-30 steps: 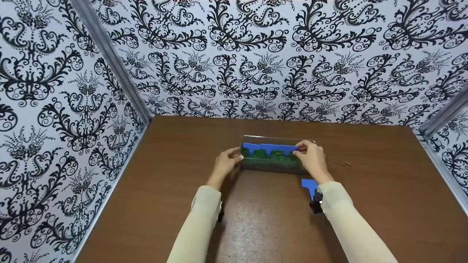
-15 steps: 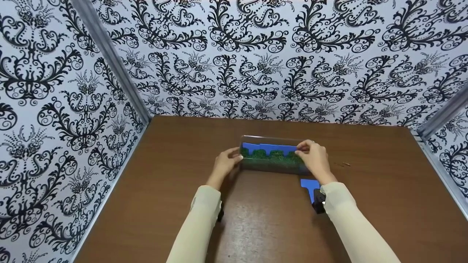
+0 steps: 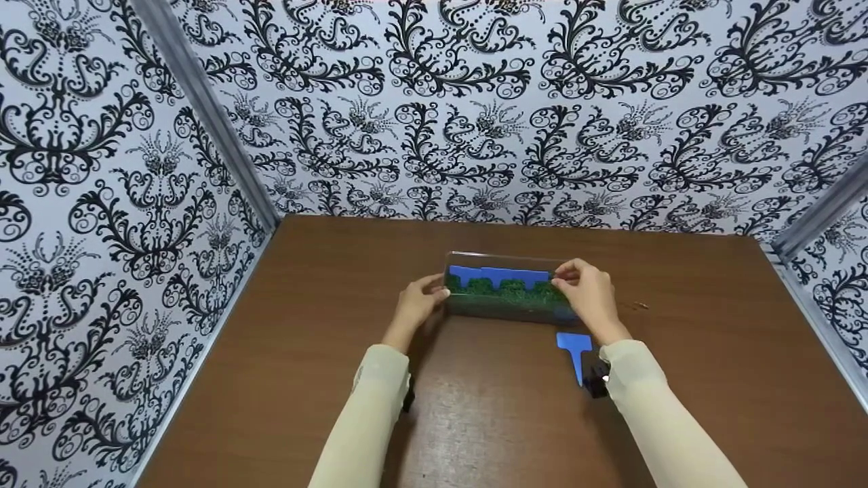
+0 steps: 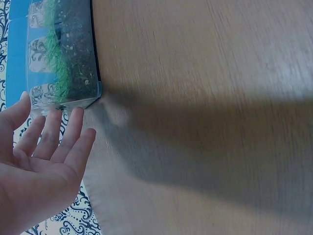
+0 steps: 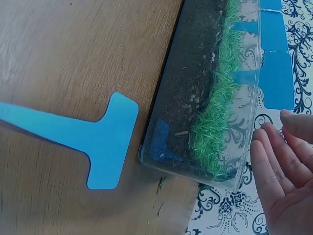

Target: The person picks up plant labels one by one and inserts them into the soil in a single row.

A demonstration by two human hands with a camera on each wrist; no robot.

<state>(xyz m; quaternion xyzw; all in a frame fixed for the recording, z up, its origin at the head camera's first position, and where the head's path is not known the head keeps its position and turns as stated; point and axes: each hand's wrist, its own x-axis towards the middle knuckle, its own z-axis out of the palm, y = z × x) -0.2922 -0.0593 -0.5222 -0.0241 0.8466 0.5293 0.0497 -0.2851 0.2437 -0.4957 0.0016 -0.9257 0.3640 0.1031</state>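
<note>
A clear plastic box (image 3: 502, 312) holds dark soil and a strip of green grass (image 5: 215, 127). Several blue T-shaped plant labels (image 3: 515, 276) stand in a row along its back, their stems down in the grass. My left hand (image 3: 416, 305) is at the box's left end, fingers nearly straight with the tips right at the end wall in the left wrist view. Beside the last label at the right end is my right hand (image 3: 588, 291), its fingers loosely bent and holding nothing. Another blue plant label (image 5: 107, 137) lies flat on the table in front of the box's right corner.
The brown wooden table (image 3: 325, 285) meets black-and-white patterned walls (image 3: 475, 135) at the back and left. Small bits of debris (image 3: 641, 306) lie to the right of the box. Each wrist carries a dark camera (image 3: 597, 376).
My right hand has let go of the last standing label and drifted a little to the right, uncovering more of the label on the table. The left hand stays put.
</note>
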